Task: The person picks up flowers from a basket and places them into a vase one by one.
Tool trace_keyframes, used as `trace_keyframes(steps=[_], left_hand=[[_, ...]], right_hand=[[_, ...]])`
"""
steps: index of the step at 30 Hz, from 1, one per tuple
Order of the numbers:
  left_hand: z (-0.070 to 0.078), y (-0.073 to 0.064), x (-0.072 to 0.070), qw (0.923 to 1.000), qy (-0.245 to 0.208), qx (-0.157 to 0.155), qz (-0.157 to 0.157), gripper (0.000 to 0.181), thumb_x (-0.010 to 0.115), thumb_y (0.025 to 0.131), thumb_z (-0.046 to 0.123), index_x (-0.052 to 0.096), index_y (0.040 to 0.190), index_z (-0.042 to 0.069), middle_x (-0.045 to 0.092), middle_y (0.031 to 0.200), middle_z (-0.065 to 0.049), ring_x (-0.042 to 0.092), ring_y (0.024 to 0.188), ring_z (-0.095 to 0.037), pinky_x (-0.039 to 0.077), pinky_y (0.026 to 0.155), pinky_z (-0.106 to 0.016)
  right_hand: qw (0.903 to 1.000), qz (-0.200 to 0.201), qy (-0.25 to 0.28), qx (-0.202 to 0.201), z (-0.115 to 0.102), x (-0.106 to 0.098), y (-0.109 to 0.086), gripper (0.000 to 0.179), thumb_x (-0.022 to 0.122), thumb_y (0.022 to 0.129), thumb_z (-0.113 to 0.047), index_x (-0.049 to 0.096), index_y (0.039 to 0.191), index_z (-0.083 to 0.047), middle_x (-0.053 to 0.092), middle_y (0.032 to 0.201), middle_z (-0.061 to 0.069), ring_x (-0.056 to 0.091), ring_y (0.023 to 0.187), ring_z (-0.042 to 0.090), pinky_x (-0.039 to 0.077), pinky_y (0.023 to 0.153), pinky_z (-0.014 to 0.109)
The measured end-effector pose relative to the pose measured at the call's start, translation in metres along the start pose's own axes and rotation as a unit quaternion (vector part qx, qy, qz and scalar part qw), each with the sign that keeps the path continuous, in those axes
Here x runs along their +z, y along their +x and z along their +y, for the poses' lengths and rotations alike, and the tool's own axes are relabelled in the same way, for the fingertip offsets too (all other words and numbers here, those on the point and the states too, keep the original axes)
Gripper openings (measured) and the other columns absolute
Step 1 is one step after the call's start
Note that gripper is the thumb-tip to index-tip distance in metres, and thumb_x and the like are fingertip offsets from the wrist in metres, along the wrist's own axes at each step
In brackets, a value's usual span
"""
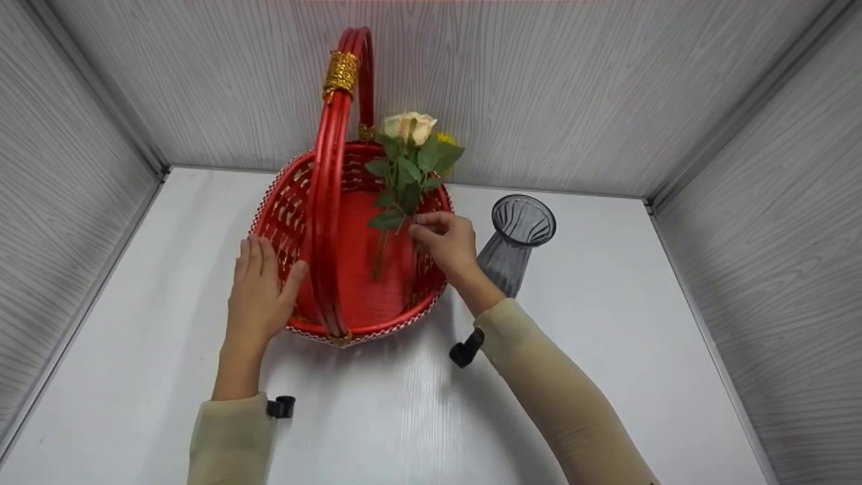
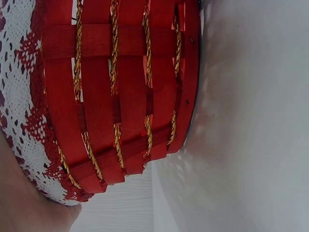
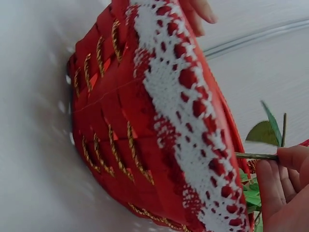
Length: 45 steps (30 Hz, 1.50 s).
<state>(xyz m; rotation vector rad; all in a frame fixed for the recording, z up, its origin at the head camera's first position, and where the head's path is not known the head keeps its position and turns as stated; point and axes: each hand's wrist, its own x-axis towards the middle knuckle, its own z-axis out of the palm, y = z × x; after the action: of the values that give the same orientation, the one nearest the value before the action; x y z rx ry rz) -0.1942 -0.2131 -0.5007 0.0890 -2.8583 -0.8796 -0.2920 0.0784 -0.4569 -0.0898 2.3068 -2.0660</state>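
Observation:
The red woven basket (image 1: 393, 325), with a tall arched handle and white lace round its rim, stands before the person. Along the basket's left rim rests the left hand (image 1: 259, 296), its fingers nearly straight and the thumb toward the inside. Over the right side of the basket, the right hand (image 1: 450, 246) pinches a green stem (image 3: 256, 156) between thumb and fingers. A cream rose (image 1: 412, 128) with green leaves (image 1: 408, 172) rises above that hand, against the back rim. Partly hidden behind the leaves is a yellow flower (image 1: 445, 138).
A grey ribbed glass vase (image 1: 506, 264) stands on the white table (image 1: 592, 323) just right of the basket, partly covered by the right forearm. Grey wood-grain panels (image 1: 539, 87) close in the table at the back and both sides.

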Motion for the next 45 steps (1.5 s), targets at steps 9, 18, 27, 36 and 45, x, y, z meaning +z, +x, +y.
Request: trace_keyframes(steps=[9, 18, 27, 36, 45], left_hand=[[0.001, 0.001, 0.002, 0.9999, -0.002, 0.003, 0.010, 0.092, 0.031, 0.100, 0.065, 0.009, 0.157, -0.003, 0.000, 0.166, -0.020, -0.004, 0.154, -0.035, 0.002, 0.124, -0.052], [0.002, 0.005, 0.003, 0.9999, -0.004, 0.008, 0.009, 0.092, 0.030, 0.100, 0.065, 0.010, 0.157, -0.004, 0.001, 0.165, -0.021, -0.004, 0.154, -0.036, 0.002, 0.124, -0.052], [-0.001, 0.005, 0.001, 0.9999, -0.005, 0.010, 0.005, 0.092, 0.030, 0.100, 0.065, 0.007, 0.157, -0.003, -0.002, 0.166, -0.021, -0.005, 0.154, -0.036, 0.001, 0.124, -0.052], [-0.001, 0.005, 0.001, 0.9999, -0.004, 0.009, 0.005, 0.092, 0.029, 0.100, 0.066, 0.008, 0.157, -0.003, -0.001, 0.166, -0.021, -0.006, 0.154, -0.035, 0.001, 0.124, -0.051], [0.002, 0.005, 0.001, 1.0000, -0.005, 0.005, 0.004, 0.093, 0.029, 0.099, 0.066, 0.009, 0.157, -0.003, 0.000, 0.166, -0.021, -0.005, 0.154, -0.036, 0.001, 0.124, -0.052]], right_hand=[[0.9985, 0.022, 0.045, -0.020, -0.010, -0.007, -0.004, 0.012, 0.073, 0.088, -0.005, 0.073, 0.100, -0.001, 0.071, 0.085, 0.010, 0.069, 0.072, 0.020, 0.060, 0.073, 0.043], [0.9943, 0.053, 0.082, -0.042, -0.028, -0.016, -0.013, 0.013, 0.072, 0.089, -0.007, 0.070, 0.101, -0.002, 0.069, 0.091, 0.010, 0.067, 0.079, 0.016, 0.060, 0.073, 0.035], [0.9854, 0.043, 0.152, -0.065, -0.050, -0.009, -0.031, 0.011, 0.070, 0.090, -0.002, 0.065, 0.100, 0.002, 0.066, 0.089, 0.011, 0.068, 0.077, 0.019, 0.061, 0.071, 0.036], [0.9819, 0.031, 0.157, -0.102, -0.071, -0.020, -0.047, 0.013, 0.070, 0.091, -0.005, 0.065, 0.102, 0.000, 0.066, 0.089, 0.013, 0.067, 0.079, 0.019, 0.061, 0.072, 0.034], [0.9755, 0.041, 0.173, -0.130, -0.096, -0.065, -0.063, 0.018, 0.068, 0.093, -0.006, 0.061, 0.107, 0.004, 0.065, 0.097, 0.017, 0.067, 0.086, 0.024, 0.060, 0.083, 0.044]])
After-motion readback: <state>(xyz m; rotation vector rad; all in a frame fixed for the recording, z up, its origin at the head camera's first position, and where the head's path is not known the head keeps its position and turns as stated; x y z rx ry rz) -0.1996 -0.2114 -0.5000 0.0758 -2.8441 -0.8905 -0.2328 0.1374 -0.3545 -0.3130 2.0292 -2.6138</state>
